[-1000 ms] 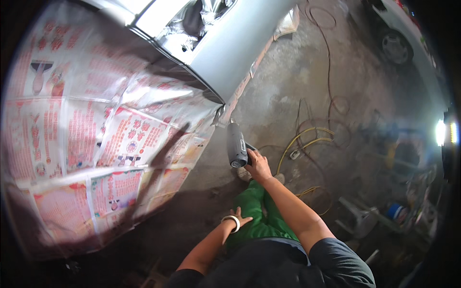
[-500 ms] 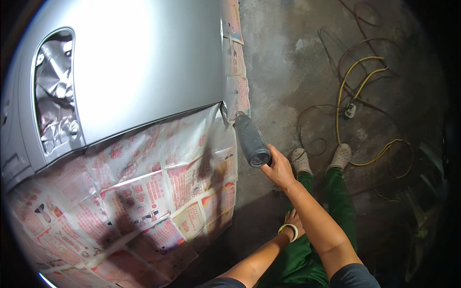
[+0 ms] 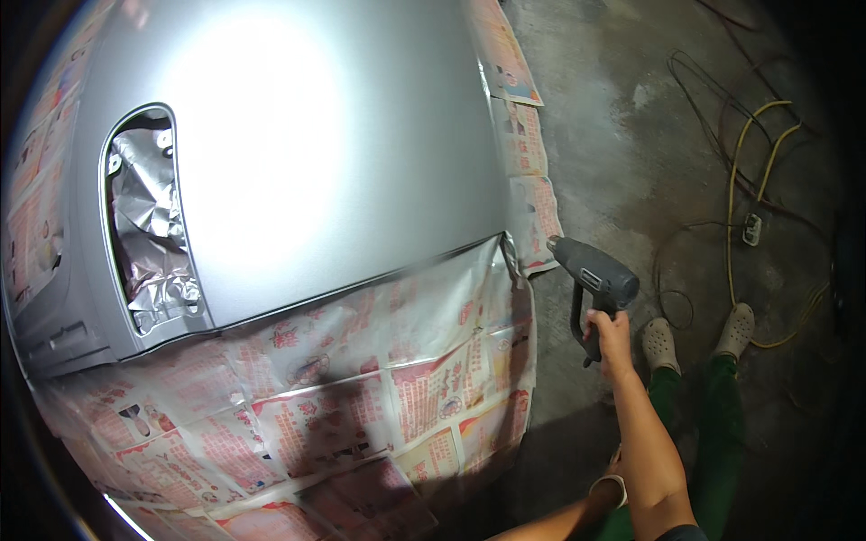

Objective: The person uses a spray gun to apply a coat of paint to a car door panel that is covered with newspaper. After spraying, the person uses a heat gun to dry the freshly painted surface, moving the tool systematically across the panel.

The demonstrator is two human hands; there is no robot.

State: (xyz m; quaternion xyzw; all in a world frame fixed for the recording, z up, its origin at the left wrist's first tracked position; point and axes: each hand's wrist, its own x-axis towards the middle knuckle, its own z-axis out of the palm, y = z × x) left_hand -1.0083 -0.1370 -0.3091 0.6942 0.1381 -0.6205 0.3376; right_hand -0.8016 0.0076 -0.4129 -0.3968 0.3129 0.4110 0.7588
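My right hand is wrapped round the handle of a dark grey heat gun. The gun's metal nozzle points up and left, at the corner of a silver painted car panel, apart from it. Low beside my leg is my left hand, mostly hidden behind my right forearm; a pale band sits on its wrist and its fingers do not show. Printed masking paper hangs below the panel's lower edge, and a strip of it runs along the right edge.
An oval opening in the silver bodywork is lined with crinkled foil. On the concrete floor to the right lie a yellow cord, dark cables and a white socket block. My feet in pale clogs stand below them.
The view has shifted, so the panel appears lower and further right. My right hand has turned the heat gun, whose side and handle now show. My left hand has become mostly hidden.
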